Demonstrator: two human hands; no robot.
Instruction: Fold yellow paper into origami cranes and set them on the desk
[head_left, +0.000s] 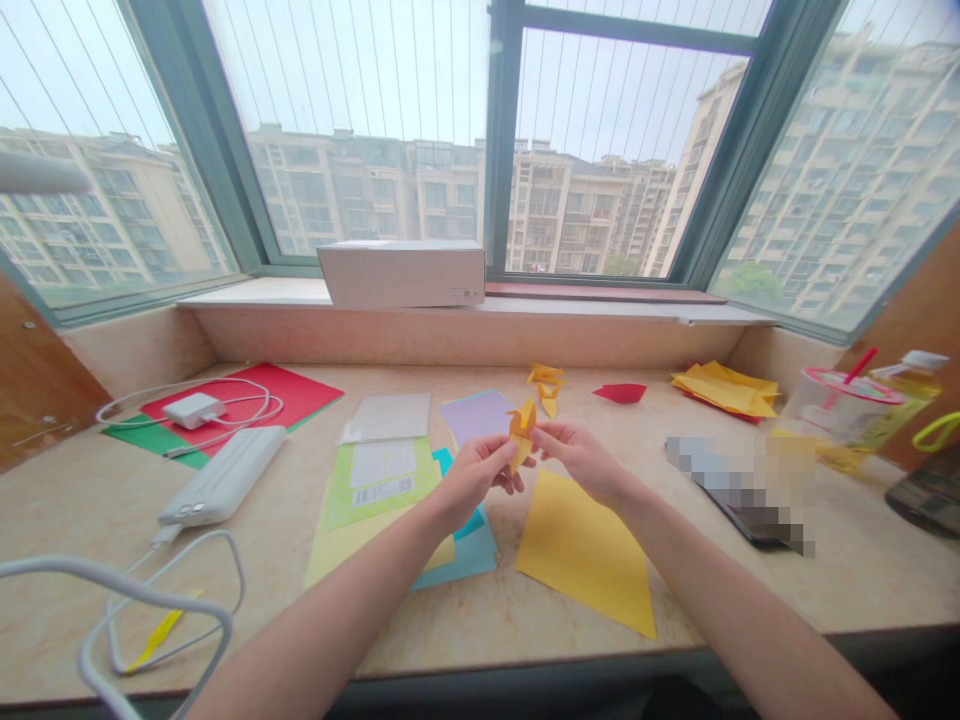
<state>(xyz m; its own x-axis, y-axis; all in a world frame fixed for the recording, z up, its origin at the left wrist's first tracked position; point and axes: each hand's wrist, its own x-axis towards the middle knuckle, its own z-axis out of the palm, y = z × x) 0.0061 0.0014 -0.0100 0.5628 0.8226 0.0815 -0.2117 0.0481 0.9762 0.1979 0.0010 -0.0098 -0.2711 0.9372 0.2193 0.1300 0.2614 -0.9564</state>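
Both of my hands meet over the middle of the table around a small yellow origami crane (522,430). My left hand (487,467) pinches its lower left side between thumb and fingers. On the other side, my right hand (574,455) grips the right edge with closed fingertips. Fingers cover part of the folds. Just behind the hands lie more folded yellow paper figures (548,398), and a red folded paper piece (621,393) rests to their right. A flat yellow sheet (589,550) lies below my right hand and forearm.
Coloured sheets, including a blue one (465,565) and a green packet (375,500), lie left. Beyond are a white power bank (223,475), cables and red paper (300,397). At right are yellow papers (726,388), a phone (720,490) and a cup (832,420). A white box (401,275) stands on the sill.
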